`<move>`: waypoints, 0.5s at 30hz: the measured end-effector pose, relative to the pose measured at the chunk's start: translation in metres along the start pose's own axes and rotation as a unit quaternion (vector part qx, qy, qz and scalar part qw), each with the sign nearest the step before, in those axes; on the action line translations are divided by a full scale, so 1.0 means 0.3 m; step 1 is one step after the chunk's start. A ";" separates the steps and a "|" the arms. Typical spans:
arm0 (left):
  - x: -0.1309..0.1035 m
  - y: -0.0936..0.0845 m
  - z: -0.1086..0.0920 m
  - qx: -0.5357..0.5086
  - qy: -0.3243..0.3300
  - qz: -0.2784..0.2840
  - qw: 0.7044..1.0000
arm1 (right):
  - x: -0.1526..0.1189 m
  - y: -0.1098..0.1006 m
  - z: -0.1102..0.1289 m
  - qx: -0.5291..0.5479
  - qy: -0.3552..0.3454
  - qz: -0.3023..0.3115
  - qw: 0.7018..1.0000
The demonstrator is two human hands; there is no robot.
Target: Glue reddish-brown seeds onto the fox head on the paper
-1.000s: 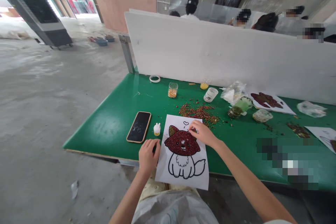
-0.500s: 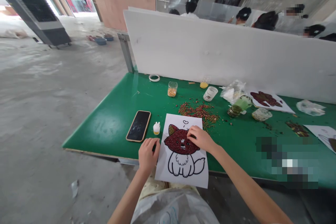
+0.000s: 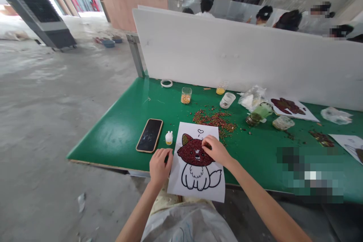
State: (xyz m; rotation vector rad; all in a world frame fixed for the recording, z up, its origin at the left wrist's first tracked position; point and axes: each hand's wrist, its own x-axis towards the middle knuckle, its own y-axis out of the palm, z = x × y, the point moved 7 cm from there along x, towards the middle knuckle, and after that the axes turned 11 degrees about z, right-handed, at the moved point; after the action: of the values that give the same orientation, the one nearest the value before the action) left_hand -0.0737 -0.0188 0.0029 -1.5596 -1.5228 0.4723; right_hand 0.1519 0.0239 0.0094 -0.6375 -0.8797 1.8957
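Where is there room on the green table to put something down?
The green tabletop is bare left of the black phone with a tan rim, out to its left edge. Behind the phone, toward the white ring, there's room too, besides thin pale threads. It's crowded around the white paper fox picture: red-green grains behind, white rabbit-eared bottle beside.

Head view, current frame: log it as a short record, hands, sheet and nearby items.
Left hand: beside the sheet's left edge
Right hand: fingertips at the drawn head's upper right; grip contents not discernible
Sheet: animal drawing, head mostly dark red, body and tail unfilled
Left of sheet: small white container, phone
Beyond sheet: scattered seed-like bits
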 end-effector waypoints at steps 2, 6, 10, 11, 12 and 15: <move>0.000 0.000 0.002 0.001 -0.003 0.000 1.000 | 0.001 0.011 0.002 0.000 -0.010 -0.003 1.000; 0.000 0.002 0.003 0.001 -0.002 0.001 1.000 | 0.001 0.025 0.001 0.000 -0.013 -0.020 1.000; 0.001 0.003 0.003 0.000 -0.002 0.001 1.000 | 0.001 0.024 -0.002 0.013 -0.002 -0.042 0.999; 0.001 0.003 0.003 -0.001 -0.002 0.001 1.000 | 0.001 0.020 -0.003 0.020 -0.002 -0.048 0.999; 0.002 0.002 0.003 -0.002 -0.002 0.001 1.000 | 0.000 0.013 -0.005 0.028 -0.002 -0.055 0.998; 0.004 0.002 0.002 -0.005 -0.003 0.001 1.000 | -0.011 -0.019 -0.020 0.047 0.002 -0.093 0.995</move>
State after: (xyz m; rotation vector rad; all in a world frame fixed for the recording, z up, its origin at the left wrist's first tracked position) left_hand -0.0738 -0.0174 0.0024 -1.5682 -1.5307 0.4729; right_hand 0.1606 0.0247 0.0103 -0.4852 -0.8131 1.7554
